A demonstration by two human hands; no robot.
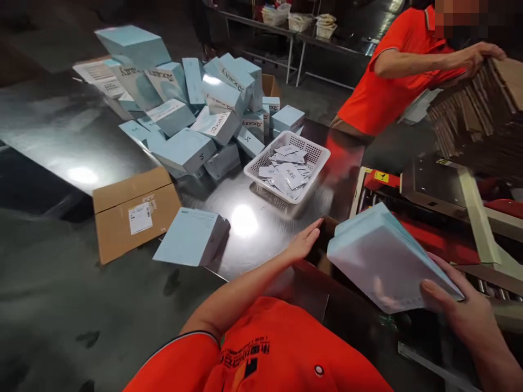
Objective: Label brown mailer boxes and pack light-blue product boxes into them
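My right hand (457, 310) grips a light-blue box (379, 261) by its near right corner, thumb on the pale face. Another light-blue layer shows along its upper edge; I cannot tell whether that is a second box. The box is tilted over a brown cardboard carton (321, 256), which it partly hides. Against the carton's left side rests my left hand (304, 242), fingers stretched out along the edge. Just beyond that hand, on the metal table, stands a white plastic basket (255, 177) holding white packets (288, 169).
Many light-blue boxes (183, 149) are heaped on the metal table (57, 136). A labelled cardboard carton (134, 215) and a single light-blue box (186, 237) sit at the near left edge. A co-worker (398, 71) handles flattened cardboard (469, 109) beside a roller machine (433, 185).
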